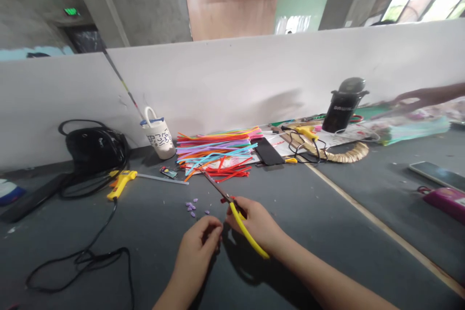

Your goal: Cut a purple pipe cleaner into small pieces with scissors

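My right hand (256, 225) grips a pair of scissors (247, 235) with yellow handles, their long dark blades pointing away toward the pipe cleaners. A small red bit (223, 200) shows beside the scissors' pivot. Close on the left, my left hand (198, 244) has thumb and fingertips pinched together; whatever they hold is too small or hidden. Just beyond it, several small purple pieces (191, 207) lie scattered on the dark table (156, 242). Bundles of colourful pipe cleaners (218, 147) lie farther back, red ones (232, 170) nearest.
At left are a yellow glue gun (123, 183) with a trailing cord, a black bag (96, 147) and a white cup (160, 139). Behind stand a black tumbler (341, 109) and a low white partition (218, 82). Another person's arm (432, 94) reaches in from the right.
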Action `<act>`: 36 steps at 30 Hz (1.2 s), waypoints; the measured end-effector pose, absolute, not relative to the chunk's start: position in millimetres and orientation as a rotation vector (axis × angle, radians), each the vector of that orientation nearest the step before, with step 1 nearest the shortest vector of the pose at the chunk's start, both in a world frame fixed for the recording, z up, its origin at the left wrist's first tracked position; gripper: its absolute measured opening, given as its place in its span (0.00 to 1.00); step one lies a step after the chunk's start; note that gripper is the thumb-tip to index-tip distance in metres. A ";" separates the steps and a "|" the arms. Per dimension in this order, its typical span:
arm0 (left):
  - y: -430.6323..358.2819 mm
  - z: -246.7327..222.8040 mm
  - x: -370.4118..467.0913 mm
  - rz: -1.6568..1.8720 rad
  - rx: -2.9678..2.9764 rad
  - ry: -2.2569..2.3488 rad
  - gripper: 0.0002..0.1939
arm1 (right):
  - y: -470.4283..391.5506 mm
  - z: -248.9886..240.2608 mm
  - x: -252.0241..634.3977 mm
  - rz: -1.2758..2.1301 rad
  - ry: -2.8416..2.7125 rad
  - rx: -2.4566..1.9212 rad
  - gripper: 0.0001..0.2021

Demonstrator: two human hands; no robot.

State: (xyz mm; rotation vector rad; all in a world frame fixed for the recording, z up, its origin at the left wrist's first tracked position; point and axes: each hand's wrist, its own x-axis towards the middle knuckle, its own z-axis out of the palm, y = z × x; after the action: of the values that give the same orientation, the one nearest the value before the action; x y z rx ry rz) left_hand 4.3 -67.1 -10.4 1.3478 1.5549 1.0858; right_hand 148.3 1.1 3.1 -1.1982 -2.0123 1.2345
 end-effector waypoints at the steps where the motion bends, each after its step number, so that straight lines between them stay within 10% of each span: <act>1: -67.0 -10.0 3.5 1.127 1.112 1.466 0.05 | -0.2 3.7 147.0 1.276 -1.998 -1.162 0.05; 28: -71.4 -9.2 -4.8 1.087 0.638 1.144 0.10 | -12.5 4.3 141.0 1.436 -1.962 -0.962 0.04; 36: -66.3 -1.5 -11.2 1.285 0.632 1.177 0.09 | -4.5 31.5 155.5 0.848 -2.013 -1.241 0.17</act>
State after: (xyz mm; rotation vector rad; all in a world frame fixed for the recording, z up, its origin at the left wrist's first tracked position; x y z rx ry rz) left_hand -11.2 -66.3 -1.5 0.6321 1.1774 1.2852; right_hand 155.5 -4.5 31.5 -1.2405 -2.0131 0.8479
